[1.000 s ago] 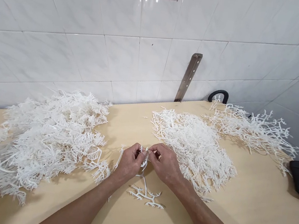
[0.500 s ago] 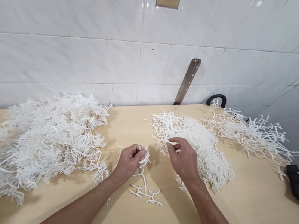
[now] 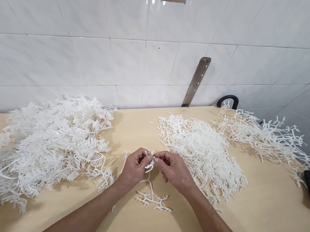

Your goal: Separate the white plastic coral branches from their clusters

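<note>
Both hands meet near the middle of the desk, a bit toward the front edge. The left hand and right hand each pinch the top of one white plastic branch piece, fingertips almost touching, its forked end resting on the wood. Big tangled pile sits toward the left edge, a flatter pile of small bits just right of the hands, and loose branches lie by the far right corner.
</note>
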Available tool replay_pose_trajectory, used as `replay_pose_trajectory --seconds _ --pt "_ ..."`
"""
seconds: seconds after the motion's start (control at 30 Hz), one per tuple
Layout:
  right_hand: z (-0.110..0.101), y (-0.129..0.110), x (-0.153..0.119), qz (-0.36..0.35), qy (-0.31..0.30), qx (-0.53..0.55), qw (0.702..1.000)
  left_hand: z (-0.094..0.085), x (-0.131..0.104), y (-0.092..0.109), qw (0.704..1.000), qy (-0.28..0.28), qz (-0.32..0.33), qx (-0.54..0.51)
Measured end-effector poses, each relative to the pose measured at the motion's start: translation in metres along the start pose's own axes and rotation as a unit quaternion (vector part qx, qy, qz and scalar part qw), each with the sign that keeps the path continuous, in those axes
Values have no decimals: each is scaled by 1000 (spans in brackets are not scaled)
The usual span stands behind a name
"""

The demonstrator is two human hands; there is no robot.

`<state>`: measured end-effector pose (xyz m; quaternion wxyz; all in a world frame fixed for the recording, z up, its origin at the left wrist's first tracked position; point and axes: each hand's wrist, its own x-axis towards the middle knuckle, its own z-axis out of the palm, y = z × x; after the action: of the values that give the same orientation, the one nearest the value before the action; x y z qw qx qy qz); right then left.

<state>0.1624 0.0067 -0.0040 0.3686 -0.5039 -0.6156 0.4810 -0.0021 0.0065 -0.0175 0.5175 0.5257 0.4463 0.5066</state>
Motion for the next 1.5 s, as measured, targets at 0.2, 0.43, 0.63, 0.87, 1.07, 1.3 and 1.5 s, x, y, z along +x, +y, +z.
replay_pose_trajectory --seconds 0.2,0.43,0.63,0.87,1.07,1.3,1.5 --pt "0 -1 -1 11 7 -3 1000 0 -1 -3 1000 0 2 15" --pt "1 0 -1 -29 25 -70 997 0 -1 -5 999 -3 8 40" --pt "3 2 -2 -50 40 -91 994 -2 -1 -5 999 -34 13 32" --pt "2 3 -1 10 -17 26 999 -3 2 -4 997 -53 -44 -28" --pt "-2 6 2 24 -49 147 988 -3 2 0 995 -75 -63 -25" --pt "0 5 5 57 28 230 971 -3 1 1 992 -83 -77 -52" --pt "0 8 8 69 83 243 964 -4 -6 7 990 -105 -36 -84"
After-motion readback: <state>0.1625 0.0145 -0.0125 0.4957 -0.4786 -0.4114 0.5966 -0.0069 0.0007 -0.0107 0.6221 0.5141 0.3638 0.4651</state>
